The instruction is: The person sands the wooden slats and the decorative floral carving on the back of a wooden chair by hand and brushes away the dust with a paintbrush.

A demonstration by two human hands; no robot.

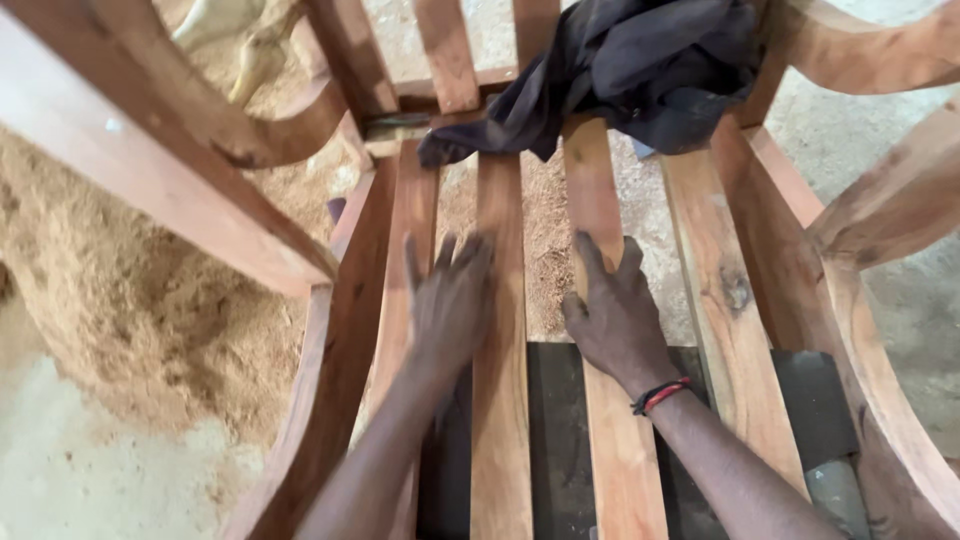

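A wooden chair with a slatted seat [500, 400] fills the view, seen from above. My left hand [447, 300] lies flat, fingers spread, across the two left seat slats. My right hand [612, 312] rests flat on the middle-right slat [597, 200], fingers apart, a red and black band on its wrist. Neither hand holds anything. A dark crumpled cloth [640, 65] lies at the back of the seat, beyond both hands.
Curved wooden armrests rise on the left [150, 150] and right [890, 210]. A heap of sawdust [130, 300] covers the floor at the left. Backrest slats [445, 50] stand at the far end. A dark object [815, 410] lies below the seat at the right.
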